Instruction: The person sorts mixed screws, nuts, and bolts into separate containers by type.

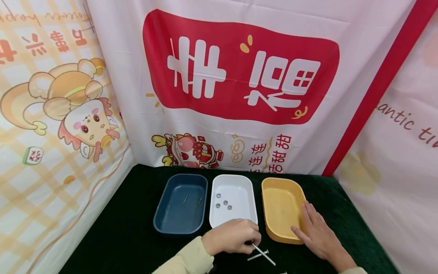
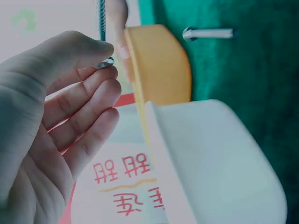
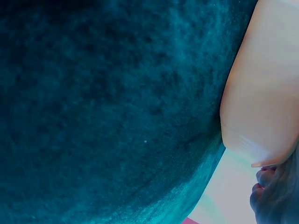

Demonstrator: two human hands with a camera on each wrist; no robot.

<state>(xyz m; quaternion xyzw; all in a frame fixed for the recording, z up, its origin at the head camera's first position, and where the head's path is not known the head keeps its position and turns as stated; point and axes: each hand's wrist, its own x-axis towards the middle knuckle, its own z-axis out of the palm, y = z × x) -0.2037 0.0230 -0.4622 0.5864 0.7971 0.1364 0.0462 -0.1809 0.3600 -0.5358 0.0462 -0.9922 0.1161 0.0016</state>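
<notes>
My left hand (image 1: pixel 232 236) pinches a long metal bolt (image 1: pixel 265 255) by its head end, just in front of the white tray (image 1: pixel 237 186). In the left wrist view, thumb and forefinger close on the head of that bolt (image 2: pixel 101 21), its threaded shank pointing up. Another bolt (image 1: pixel 254 257) lies on the green cloth beneath it, partly crossed by the held one. My right hand (image 1: pixel 320 236) rests with straight fingers along the right rim of the yellow tray (image 1: pixel 281 201), thumb over the near edge. Inside the white tray sit several hex nuts (image 1: pixel 225 202).
At the left, a blue tray (image 1: pixel 178 222) holds several thin pins (image 1: pixel 199 202). All three trays stand side by side on dark green cloth (image 1: pixel 119 228). A printed white curtain (image 1: pixel 222 133) hangs behind them, with a patterned sheet (image 1: pixel 51 152) on the left.
</notes>
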